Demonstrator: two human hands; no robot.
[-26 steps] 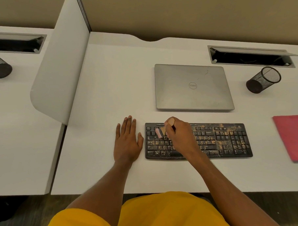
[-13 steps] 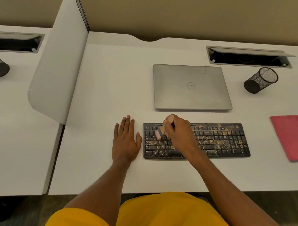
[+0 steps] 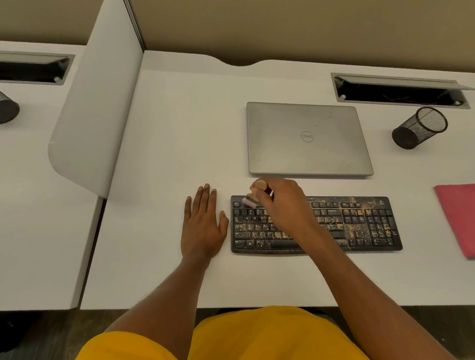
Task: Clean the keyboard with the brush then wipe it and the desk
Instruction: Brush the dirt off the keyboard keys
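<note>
Around the brush (image 3: pixel 251 197) and keyboard (image 3: pixel 355 223) — closed laptop (image 3: pixel 308 138), mesh cup (image 3: pixel 419 128), pink cloth (image 3: pixel 466 218).

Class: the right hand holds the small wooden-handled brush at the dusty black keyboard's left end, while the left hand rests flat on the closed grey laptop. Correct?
One error: the head view shows the left hand flat on the white desk beside the dusty black keyboard, not on the closed grey laptop. The right hand does hold the small wooden-handled brush at the keyboard's left end.
</note>
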